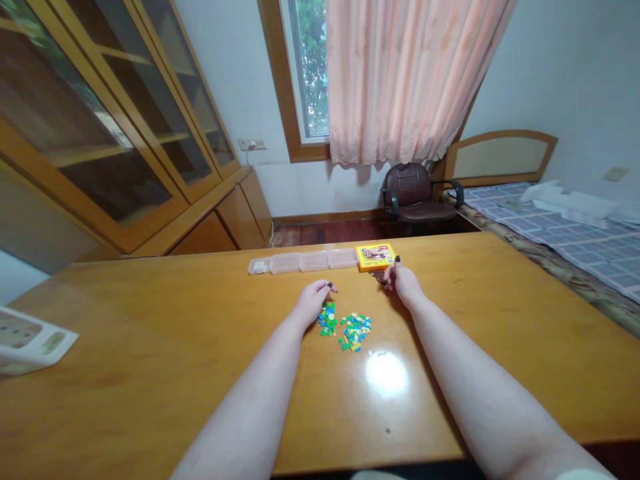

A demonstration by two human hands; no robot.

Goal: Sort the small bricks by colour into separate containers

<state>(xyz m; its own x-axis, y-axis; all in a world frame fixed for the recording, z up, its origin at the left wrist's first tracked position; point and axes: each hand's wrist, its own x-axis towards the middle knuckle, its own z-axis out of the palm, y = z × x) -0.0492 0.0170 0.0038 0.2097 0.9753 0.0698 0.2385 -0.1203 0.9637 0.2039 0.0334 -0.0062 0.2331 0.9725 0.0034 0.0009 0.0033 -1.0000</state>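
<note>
My left hand hovers at or rests on the upper left edge of a small pile of green, blue and pale toy bricks. Its fingers are bent and its thumb lies close to them; whatever they may hold is hidden. A second pile of green, blue, yellow and cream bricks lies just right of the first. Farther right, my right hand is over a heap of small brown pieces. Its thumb points up, apart from the curled fingers, which reach toward the brown heap and partly cover it.
A row of clear plastic trays lies along the far table edge, the leftmost with pale pieces in it. Beside it lies a yellow box. A white device stands at the left. Beyond the table are a chair and a bed.
</note>
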